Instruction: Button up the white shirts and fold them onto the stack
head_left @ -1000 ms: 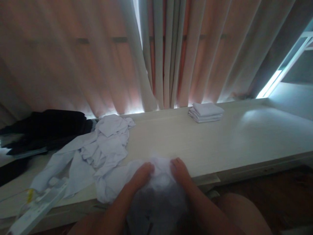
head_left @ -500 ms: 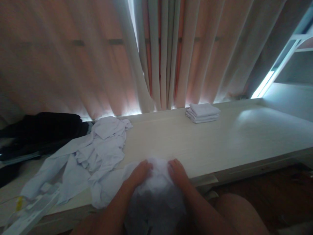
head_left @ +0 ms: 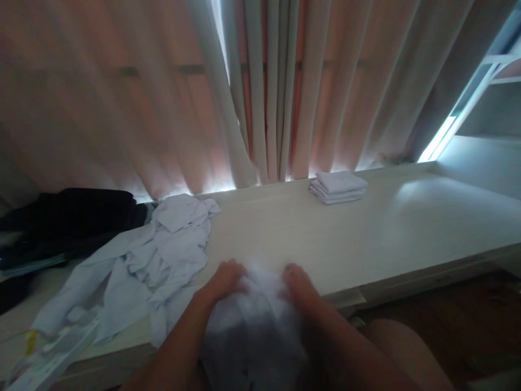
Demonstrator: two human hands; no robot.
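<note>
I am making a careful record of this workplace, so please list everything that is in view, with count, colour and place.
Near cloth: one, white, between the hands at the table's front edge
Crumpled cloth: count unclear, white, left on the table
Folded cloth stack: one, white, at the back, right of centre
Dark cloth: count unclear, black, far left
Long strip-shaped object: one, white, front left
Small tag-like piece: one, yellow, beside it
Table: one, pale cream, across the middle
Curtains: at least two, beige-pink, behind
Shelving: one unit, whitish, far right
Floor: brown, lower right
Right leg: one, bare, lower right
Left hand: one, bare, cloth's left side
Right hand: one, bare, cloth's right side
</note>
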